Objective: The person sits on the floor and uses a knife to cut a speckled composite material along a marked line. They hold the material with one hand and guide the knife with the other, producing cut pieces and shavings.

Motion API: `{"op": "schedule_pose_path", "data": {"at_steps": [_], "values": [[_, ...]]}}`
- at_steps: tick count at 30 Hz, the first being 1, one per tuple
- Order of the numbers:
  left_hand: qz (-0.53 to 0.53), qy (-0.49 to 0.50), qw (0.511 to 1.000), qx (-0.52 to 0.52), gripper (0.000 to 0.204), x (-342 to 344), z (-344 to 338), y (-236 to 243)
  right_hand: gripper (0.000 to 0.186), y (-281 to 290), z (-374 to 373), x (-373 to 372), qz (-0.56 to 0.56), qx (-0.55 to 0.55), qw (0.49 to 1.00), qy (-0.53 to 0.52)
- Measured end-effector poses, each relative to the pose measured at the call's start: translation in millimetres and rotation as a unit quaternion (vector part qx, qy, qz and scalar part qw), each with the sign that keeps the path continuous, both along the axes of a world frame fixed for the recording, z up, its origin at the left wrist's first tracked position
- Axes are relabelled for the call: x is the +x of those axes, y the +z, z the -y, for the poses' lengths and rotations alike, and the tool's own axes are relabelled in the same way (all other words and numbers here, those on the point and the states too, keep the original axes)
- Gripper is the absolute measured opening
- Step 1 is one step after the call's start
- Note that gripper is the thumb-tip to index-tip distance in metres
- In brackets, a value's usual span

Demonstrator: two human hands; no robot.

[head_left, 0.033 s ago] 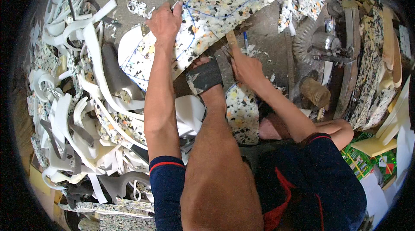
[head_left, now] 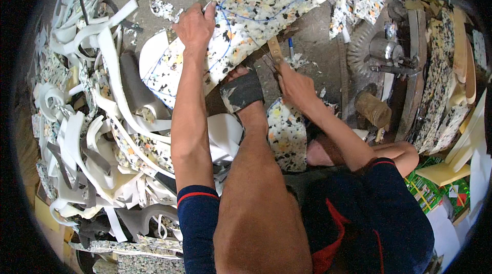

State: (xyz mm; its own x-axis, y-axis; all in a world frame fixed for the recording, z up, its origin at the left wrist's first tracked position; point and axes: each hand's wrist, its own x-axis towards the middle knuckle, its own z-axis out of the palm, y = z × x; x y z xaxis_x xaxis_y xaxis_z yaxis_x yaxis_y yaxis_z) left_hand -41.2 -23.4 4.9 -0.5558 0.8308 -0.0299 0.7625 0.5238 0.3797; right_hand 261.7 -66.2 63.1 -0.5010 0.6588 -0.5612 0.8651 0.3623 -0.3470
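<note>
Foam sheet [head_left: 266, 5], speckled and marked with blue lines, lies slantwise under the left hand [head_left: 195, 29].
That hand rests at the sheet's upper left edge, its fingers bent; whether it pinches the foam I cannot tell. The right hand [head_left: 297, 89] is closed around a tan riveted tool [head_left: 275, 49], whose far end reaches the sheet's near edge. A foot under a dark strap [head_left: 243, 91] stands between the hands, toes close to that edge. A blue pen [head_left: 290, 46] lies just beyond the right hand, a smaller speckled piece [head_left: 287, 130] beside the shin, and white foam strips [head_left: 106, 46] heap at left.
</note>
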Motion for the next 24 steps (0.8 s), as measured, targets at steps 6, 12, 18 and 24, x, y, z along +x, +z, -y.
{"op": "schedule_pose_path", "data": {"at_steps": [6, 12, 18, 24], "values": [[0.048, -0.018, 0.998, -0.026, 0.050, -3, -6, 4, 0.022, -6, 3, 0, -0.042, 0.026, 0.999, -0.013], [0.026, -0.017, 0.999, -0.020, 0.052, -2, -12, 5, 0.024, -40, -25, -32, -0.047, 0.050, 0.998, -0.004], [0.029, -0.028, 0.999, -0.001, 0.056, -9, -7, 1, 0.021, -18, 20, 49, 0.002, 0.002, 1.000, -0.019], [0.047, -0.061, 0.997, -0.008, 0.059, -9, -7, 8, 0.022, -38, -6, 9, -0.105, 0.043, 0.993, -0.024]]}}
